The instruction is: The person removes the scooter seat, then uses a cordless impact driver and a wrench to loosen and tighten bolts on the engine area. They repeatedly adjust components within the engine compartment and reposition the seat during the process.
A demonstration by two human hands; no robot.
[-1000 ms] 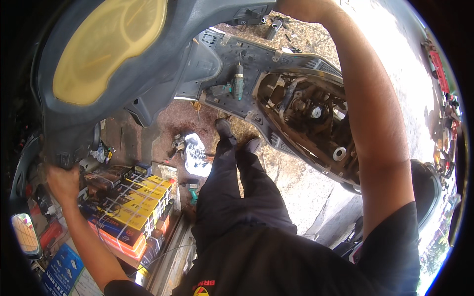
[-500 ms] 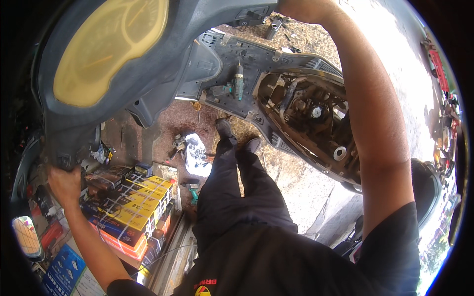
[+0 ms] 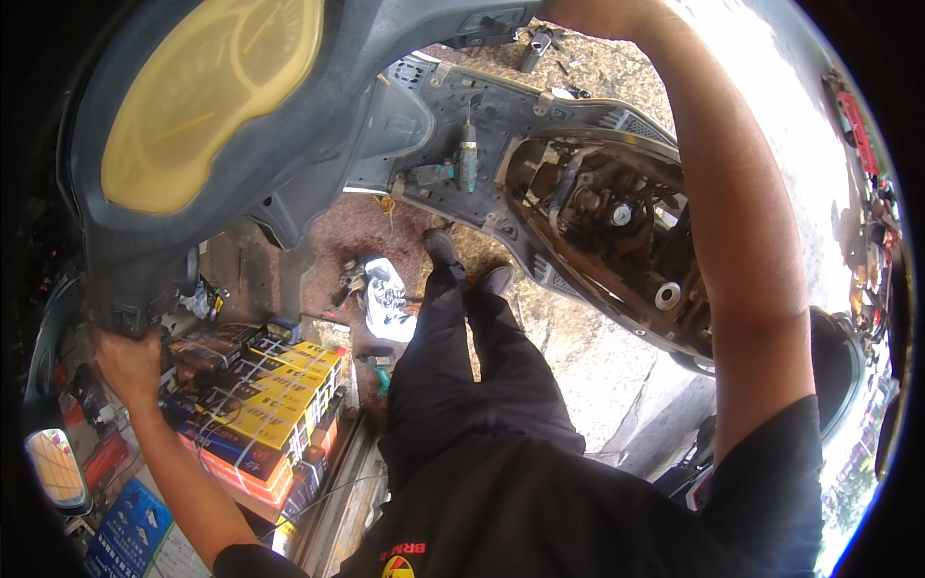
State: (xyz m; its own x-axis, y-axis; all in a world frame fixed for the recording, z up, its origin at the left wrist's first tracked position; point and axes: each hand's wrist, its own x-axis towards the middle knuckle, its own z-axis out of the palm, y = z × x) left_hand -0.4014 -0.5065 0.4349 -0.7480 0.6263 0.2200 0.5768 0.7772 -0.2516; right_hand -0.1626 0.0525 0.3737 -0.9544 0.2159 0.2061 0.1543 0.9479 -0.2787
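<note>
A motor scooter's dark grey handlebar cover (image 3: 356, 67) with a yellowed instrument panel (image 3: 212, 101) fills the upper left. At its lower left end, my left hand (image 3: 128, 366) is closed round the handlebar, the grip itself mostly hidden. My right hand (image 3: 602, 15) holds the handlebar's other end at the top edge, fingers partly out of view. Between my arms lies the scooter's floorboard (image 3: 511, 111), with a green cordless drill (image 3: 465, 166) resting on it. Behind the floorboard, the open seat bay (image 3: 602, 207) exposes dusty engine parts.
Strapped yellow and orange boxes (image 3: 275, 395) are stacked beside my left forearm. A white cloth or bag (image 3: 387, 299) and a second green tool (image 3: 383, 376) lie on the ground near my feet (image 3: 467, 265). A mirror (image 3: 58, 467) stands out at the far left.
Both hands stay on the handlebar. My right forearm and the seat bay appear slightly farther right, and the handlebar cover slightly left, a small shift in the view.
</note>
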